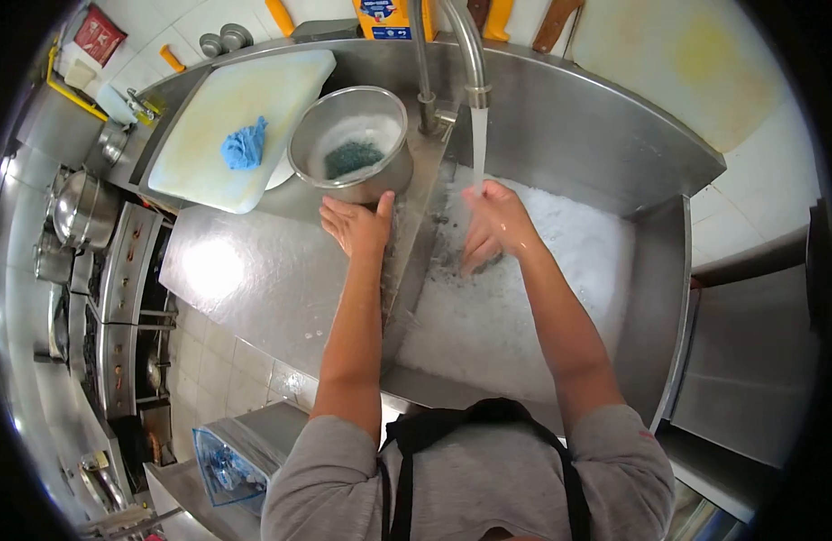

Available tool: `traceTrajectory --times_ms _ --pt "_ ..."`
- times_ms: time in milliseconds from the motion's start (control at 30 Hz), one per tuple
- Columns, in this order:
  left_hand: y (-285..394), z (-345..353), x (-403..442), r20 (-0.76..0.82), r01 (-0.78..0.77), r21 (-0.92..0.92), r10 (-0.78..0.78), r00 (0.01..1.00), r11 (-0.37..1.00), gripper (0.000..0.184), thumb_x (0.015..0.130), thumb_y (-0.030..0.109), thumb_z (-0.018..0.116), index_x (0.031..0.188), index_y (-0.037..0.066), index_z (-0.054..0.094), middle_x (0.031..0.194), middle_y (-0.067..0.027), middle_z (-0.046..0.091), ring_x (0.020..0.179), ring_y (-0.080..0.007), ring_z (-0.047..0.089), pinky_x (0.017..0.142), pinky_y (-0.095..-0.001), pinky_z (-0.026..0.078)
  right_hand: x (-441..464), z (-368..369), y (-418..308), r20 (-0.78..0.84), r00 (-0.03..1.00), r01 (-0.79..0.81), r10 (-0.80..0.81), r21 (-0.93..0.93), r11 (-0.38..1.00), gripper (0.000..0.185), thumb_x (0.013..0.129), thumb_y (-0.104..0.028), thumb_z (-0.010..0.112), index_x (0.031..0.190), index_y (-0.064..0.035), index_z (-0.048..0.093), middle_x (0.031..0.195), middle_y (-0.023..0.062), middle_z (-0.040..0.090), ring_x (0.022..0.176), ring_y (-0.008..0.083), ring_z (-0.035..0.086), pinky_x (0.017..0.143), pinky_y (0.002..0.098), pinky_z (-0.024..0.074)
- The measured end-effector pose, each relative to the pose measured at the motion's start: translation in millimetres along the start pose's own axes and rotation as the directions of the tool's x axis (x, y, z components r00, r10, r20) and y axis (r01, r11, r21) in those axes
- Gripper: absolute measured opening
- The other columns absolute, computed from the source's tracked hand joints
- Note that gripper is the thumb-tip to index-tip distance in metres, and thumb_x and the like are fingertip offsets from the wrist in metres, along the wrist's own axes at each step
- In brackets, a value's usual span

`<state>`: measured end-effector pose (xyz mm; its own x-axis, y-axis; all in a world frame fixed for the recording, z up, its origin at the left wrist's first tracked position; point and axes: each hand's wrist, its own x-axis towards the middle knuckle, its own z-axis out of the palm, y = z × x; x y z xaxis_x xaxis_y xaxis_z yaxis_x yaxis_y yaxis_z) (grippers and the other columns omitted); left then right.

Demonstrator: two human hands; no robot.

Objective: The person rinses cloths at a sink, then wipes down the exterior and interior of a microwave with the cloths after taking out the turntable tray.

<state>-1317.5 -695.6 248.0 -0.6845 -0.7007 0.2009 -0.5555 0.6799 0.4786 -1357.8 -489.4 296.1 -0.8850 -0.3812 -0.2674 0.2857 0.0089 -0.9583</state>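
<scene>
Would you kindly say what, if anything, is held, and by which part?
Neither grip is certain: the left hand touches a round silver metal pot low on its near side; the right hand meets running water.

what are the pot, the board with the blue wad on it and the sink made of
The pot: likely stainless steel, smooth, from its grey sheen and bright rim. The board: probably matte plastic, given its pale, faintly yellowed surface. The sink: likely brushed stainless steel, with softly reflective grey walls.

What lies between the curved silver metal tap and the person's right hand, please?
The head view shows a whitish water stream between tap and right hand.
</scene>
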Motion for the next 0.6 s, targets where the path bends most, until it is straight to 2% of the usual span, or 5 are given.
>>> traceTrajectory --times_ms 300,400,500,567,600 --pt "49.6 50.8 39.6 0.001 0.01 0.175 -0.011 1.0 0.984 0.093 0.076 0.047 0.047 0.12 -0.021 0.003 0.129 -0.0301 0.016 0.123 -0.0403 0.012 0.1 -0.0446 0.008 -6.6 2.0 -23.0 0.061 0.998 -0.002 0.013 -0.176 0.984 0.019 0.08 -0.022 0.053 0.082 -0.004 0.055 0.067 -0.0011 0.049 0.058 0.0067 0.042 0.052 0.0216 0.0363" --pt "64.1 70.9 22.2 -0.03 -0.017 0.257 0.025 0.999 0.966 0.082 0.076 0.043 0.047 0.125 -0.013 0.013 0.131 -0.0266 0.019 0.122 -0.0391 0.016 0.1 -0.045 0.011 4.7 4.7 -17.2 0.05 0.999 0.01 -0.014 0.081 0.997 0.019 0.081 -0.023 0.051 0.083 -0.0048 0.056 0.07 0.0016 0.051 0.059 0.0091 0.044 0.053 0.0243 0.0382" --pt "81.2 54.3 -11.4 0.325 -0.42 0.16 0.354 0.877 0.893 0.065 0.076 0.038 0.049 0.124 0.0 0.03 0.131 -0.0234 0.021 0.122 -0.0405 0.014 0.099 -0.0471 0.011 27.5 -7.7 13.4 0.169 0.983 -0.023 -0.074 0.508 0.861 0.022 0.081 -0.024 0.048 0.087 -0.0041 0.056 0.073 0.0035 0.054 0.061 0.0121 0.049 0.055 0.0274 0.041" --pt "85.6 66.7 -34.2 0.042 -0.702 -0.053 0.704 0.709 0.71 0.028 0.073 0.028 0.052 0.093 0.009 0.054 0.103 -0.0167 0.05 0.1 -0.0371 0.043 0.084 -0.047 0.033 76.6 -34.2 100.3 -0.188 0.981 0.032 0.055 0.429 0.903 0.027 0.083 -0.025 0.045 0.096 -0.0041 0.055 0.08 0.0058 0.058 0.065 0.0156 0.054 0.057 0.029 0.0436" --pt "92.8 60.1 -44.5 0.247 -0.487 -0.343 0.578 0.778 0.803 0.023 0.074 0.026 0.05 0.089 0.009 0.055 0.096 -0.0151 0.053 0.093 -0.036 0.047 0.08 -0.0438 0.037 90.7 -46.3 141.7 -0.351 0.93 0.006 0.112 0.319 0.948 0.027 0.082 -0.026 0.046 0.097 -0.0043 0.053 0.083 0.0068 0.057 0.069 0.017 0.052 0.061 0.0299 0.0423"
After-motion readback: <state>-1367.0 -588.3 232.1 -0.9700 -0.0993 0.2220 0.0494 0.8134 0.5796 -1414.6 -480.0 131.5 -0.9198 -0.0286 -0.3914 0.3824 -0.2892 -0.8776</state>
